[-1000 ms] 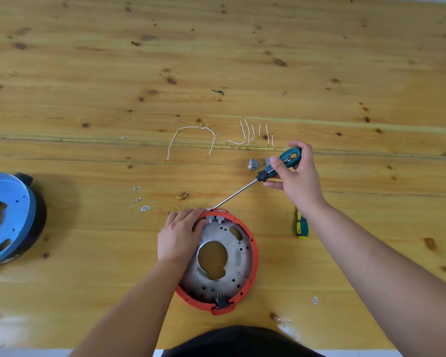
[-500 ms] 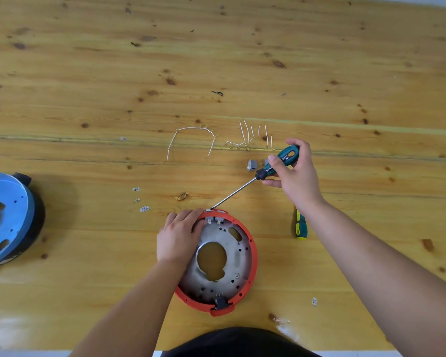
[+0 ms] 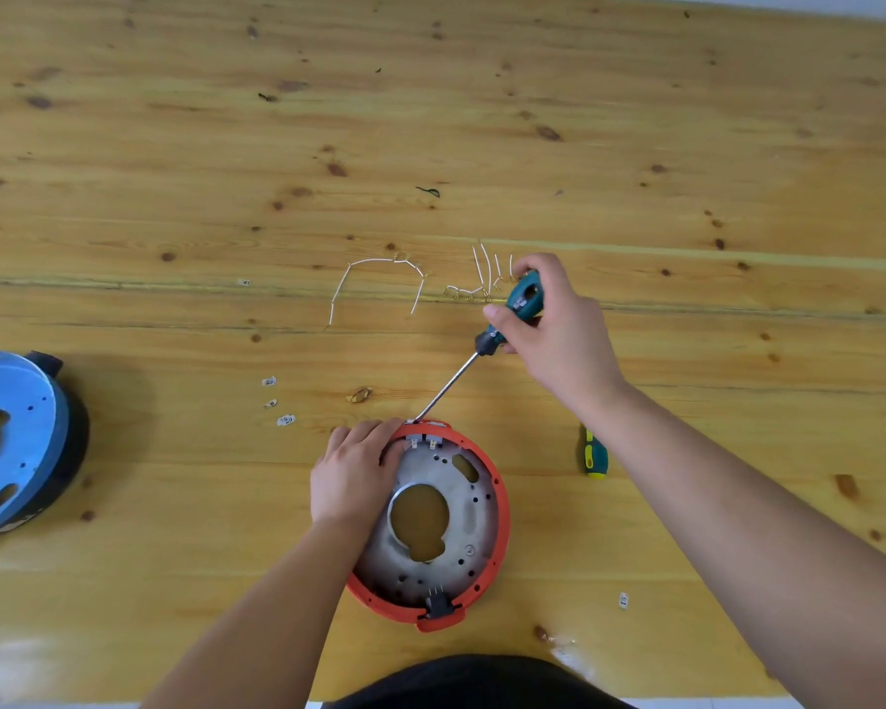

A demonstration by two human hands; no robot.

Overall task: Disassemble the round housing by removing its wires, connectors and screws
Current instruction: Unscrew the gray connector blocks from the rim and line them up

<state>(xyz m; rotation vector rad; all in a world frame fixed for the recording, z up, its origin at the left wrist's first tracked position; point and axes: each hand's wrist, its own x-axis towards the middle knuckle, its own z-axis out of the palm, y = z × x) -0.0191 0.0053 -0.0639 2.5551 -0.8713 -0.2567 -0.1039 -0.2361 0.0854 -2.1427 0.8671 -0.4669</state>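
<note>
**Screwdriver applied at far rim of round housing; fastener or connector removal in progress**

The round housing (image 3: 474, 470), an orange-rimmed ring with a grey metal plate and a central opening, lies flat on the wooden table (image 3: 686, 145), directly in front of the person. All positions below are given relative to it.

Hands. The left hand (image 3: 351, 473) rests on the housing's left far edge, fingers curled over the rim, steadying it. The right hand (image 3: 558, 324), beyond and right of the housing, grips the teal handle of a screwdriver (image 3: 487, 340); the shaft slopes down to the far rim, its tip touching beside two small connectors (image 3: 423, 442) seated there.

Step in hand. Judged: a screw or clip at the far rim is being worked. Whether the tip is seated in a screw head is too small to tell. A black connector (image 3: 438, 606) is mounted at the near rim, so work remains.

Next move. It likely calls for firm downward pressure on the tip, with the left hand bracing against rotation of the housing.

Surroundings. Beyond the housing lie loose white wires (image 3: 379, 284). Small white pieces (image 3: 277, 401) sit to the far left. A second screwdriver (image 3: 595, 455) lies just right, partly under the right forearm. A blue disc unit (image 3: 11, 442) sits well to the left. The table is knotted pine; a pale strip of floor shows at its near edge.
</note>
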